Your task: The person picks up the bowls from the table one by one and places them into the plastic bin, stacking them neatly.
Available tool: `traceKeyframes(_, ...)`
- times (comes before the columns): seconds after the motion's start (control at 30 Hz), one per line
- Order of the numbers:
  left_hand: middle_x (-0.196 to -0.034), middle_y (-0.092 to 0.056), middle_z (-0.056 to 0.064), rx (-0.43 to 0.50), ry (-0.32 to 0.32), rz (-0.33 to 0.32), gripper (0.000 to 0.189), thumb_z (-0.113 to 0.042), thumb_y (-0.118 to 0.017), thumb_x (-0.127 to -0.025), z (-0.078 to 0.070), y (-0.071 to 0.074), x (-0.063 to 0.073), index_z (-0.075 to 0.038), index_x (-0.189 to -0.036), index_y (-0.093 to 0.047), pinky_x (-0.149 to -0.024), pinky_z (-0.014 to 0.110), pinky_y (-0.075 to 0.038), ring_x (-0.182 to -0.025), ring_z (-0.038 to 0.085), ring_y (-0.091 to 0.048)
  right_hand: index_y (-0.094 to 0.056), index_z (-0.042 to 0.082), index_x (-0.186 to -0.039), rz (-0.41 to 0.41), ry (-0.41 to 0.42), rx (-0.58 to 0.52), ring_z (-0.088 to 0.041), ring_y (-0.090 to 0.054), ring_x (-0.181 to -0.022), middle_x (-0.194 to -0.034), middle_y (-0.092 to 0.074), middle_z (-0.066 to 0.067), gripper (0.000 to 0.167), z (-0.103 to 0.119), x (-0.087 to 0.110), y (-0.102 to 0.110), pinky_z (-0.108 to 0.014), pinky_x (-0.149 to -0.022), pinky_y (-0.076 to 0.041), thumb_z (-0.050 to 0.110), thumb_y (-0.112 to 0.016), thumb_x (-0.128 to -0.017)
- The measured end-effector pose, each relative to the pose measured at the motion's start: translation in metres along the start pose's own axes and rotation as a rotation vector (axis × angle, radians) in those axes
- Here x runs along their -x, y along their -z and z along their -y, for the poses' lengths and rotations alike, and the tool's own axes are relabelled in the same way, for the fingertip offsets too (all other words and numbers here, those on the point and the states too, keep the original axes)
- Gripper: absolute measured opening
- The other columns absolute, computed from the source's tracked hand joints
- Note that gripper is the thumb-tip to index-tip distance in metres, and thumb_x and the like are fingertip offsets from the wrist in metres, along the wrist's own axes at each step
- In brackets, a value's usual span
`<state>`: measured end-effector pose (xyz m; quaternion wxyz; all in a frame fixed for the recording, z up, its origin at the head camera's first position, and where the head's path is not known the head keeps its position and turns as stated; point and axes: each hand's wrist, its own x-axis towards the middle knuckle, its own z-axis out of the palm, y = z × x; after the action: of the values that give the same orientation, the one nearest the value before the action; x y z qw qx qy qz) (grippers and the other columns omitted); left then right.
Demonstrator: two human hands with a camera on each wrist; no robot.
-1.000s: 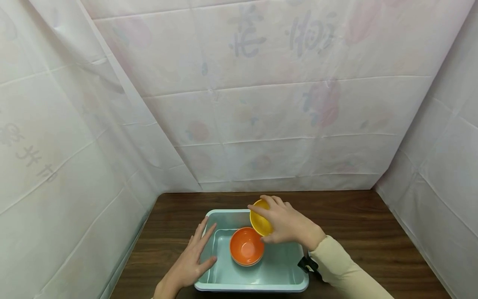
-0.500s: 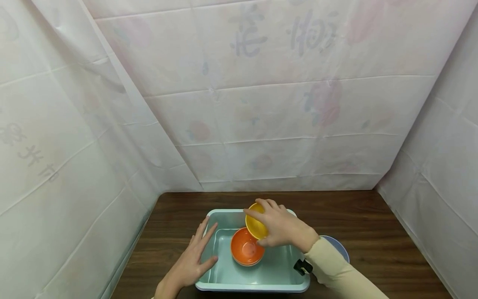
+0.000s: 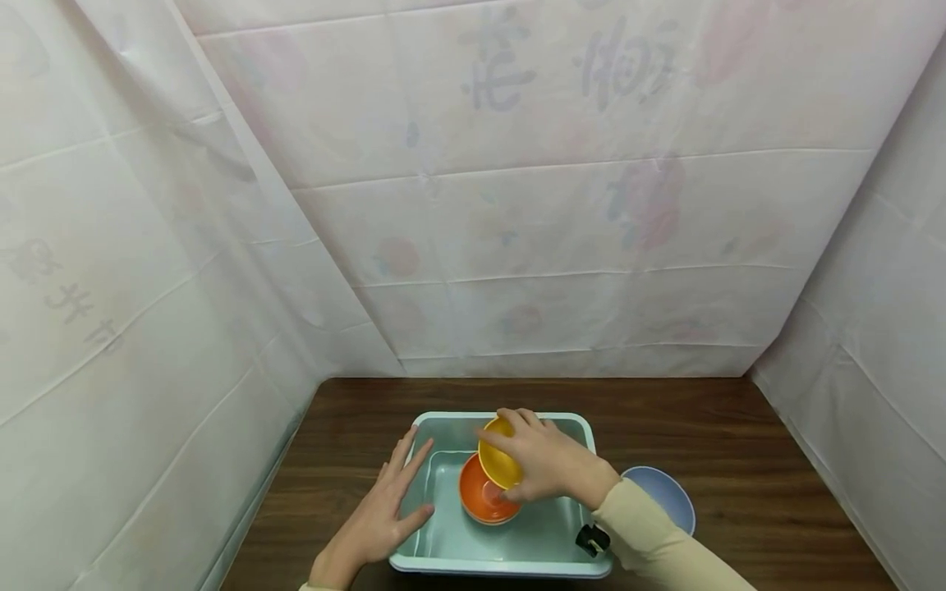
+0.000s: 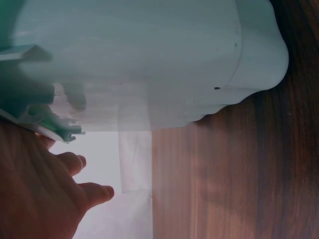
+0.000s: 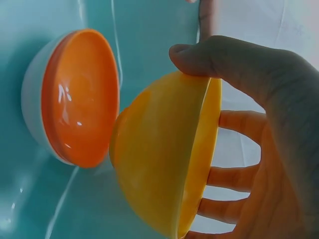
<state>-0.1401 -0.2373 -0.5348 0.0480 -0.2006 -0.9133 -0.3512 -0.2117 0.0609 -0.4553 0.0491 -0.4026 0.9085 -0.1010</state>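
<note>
Probably mid-nesting, the right hand point(image 3: 545, 461) gripped the yellow bowl point(image 5: 154, 154), likely due levelling and lowering, at one o'clock from the orange bowl point(image 3: 476, 494), left hand point(image 3: 377, 510) spread at nine.

Holds the left hand point(image 3: 380, 513) with straight, splayed fingers point(image 4: 97, 193) and a left thumb point(image 3: 414, 520) spread well away from them. Slants the right arm point(image 3: 665, 542) inward in a cream sleeve point(image 3: 628, 513) ending near the wrist point(image 3: 599, 482). Grips with the right hand point(image 3: 543, 460), between a right thumb point(image 5: 219, 57) on one side and spaced right fingers point(image 5: 237, 177) on the other.
</note>
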Motion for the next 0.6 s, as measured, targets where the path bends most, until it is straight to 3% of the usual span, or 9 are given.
traceKeyframes(0.4,-0.175,-0.008,0.011,0.000,0.010,0.006,0.077,-0.044,-0.063,-0.099,0.000,0.001,0.000,-0.020,-0.164,-0.031,-0.104,0.088,-0.021,-0.155,0.052,-0.013,-0.046,0.035,-0.155,0.006,0.021,-0.004,-0.037,-0.043,-0.140,-0.160,-0.038,-0.013,0.082,0.006,-0.006,-0.017,-0.065,-0.103,-0.048,0.052,-0.080,-0.082)
traceKeyframes(0.6,-0.174,-0.009,0.012,0.001,0.012,0.002,0.076,-0.044,-0.063,-0.099,0.000,0.001,0.001,-0.018,-0.163,-0.032,-0.103,0.088,-0.021,-0.155,0.052,-0.014,-0.046,0.036,-0.155,0.006,0.034,0.033,-0.033,-0.045,-0.137,-0.159,-0.040,-0.012,0.083,0.009,-0.008,-0.018,-0.060,-0.099,-0.052,0.051,-0.081,-0.081)
